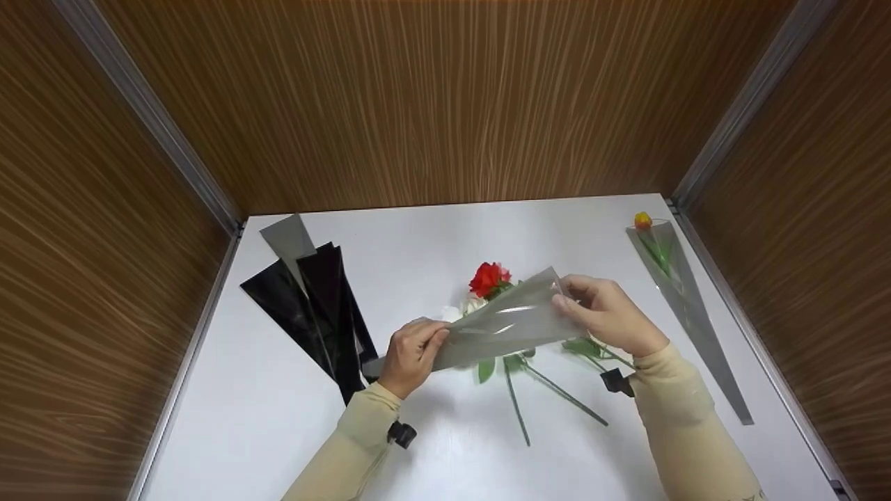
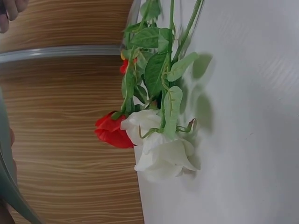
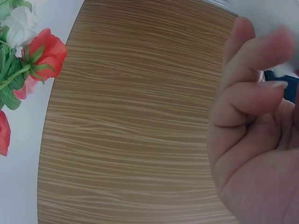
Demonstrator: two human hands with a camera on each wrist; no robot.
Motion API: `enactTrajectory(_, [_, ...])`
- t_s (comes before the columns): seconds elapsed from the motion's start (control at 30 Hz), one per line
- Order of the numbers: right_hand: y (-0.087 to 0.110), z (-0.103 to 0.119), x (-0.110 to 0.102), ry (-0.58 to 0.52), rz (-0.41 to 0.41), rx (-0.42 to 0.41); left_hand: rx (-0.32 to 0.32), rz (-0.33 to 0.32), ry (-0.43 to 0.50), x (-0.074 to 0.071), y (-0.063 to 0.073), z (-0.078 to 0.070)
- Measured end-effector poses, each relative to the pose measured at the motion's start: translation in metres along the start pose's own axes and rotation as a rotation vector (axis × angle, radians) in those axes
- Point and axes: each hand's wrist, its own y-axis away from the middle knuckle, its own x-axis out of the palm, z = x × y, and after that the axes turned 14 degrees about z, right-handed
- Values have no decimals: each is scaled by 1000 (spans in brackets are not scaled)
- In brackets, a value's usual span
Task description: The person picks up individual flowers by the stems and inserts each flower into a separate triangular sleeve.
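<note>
Head view: grey sleeve (image 1: 508, 323) slants across the centre, over the flowers (image 1: 489, 280); left hand (image 1: 412, 355) pinches its narrow part, right hand (image 1: 605, 313) holds the wide end. Judged risk: uneven pull could crease or split the thin sheet; lowering it could snag the blooms. Black sleeves (image 1: 324, 313) crowd left of centre, wrapped tulip (image 1: 643, 220) limits the right; bare tabletop (image 1: 445, 459) gives room at lower centre.

Left wrist view: white roses (image 2: 163, 158) at centre, sleeve edge lower left.

Right wrist view: right-hand fingers curl at right; wood panel (image 3: 131, 116) fills the middle. Cannot tell whether the sleeve's mouth is parted.
</note>
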Motion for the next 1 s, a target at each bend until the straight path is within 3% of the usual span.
enactTrajectory(0.2, [5,-27,-8,-213,-104,30,-30,-35,17,-6,1,4])
enactTrajectory(0.3, [5,-35,-9,-238,-118,37,-39,-54,20,-11,1,7])
enactTrajectory(0.4, [2,-47,-6,-147,-110,64,-51,-81,22,-15,0,10])
enactTrajectory(0.63, [-11,-90,14,244,-41,149,-100,-129,26,-19,0,17])
enactTrajectory(0.77, [-18,-119,26,414,-45,216,-110,-139,23,-20,2,20])
enactTrajectory(1.0, [-28,-157,35,539,-73,357,-134,-148,13,-22,5,22])
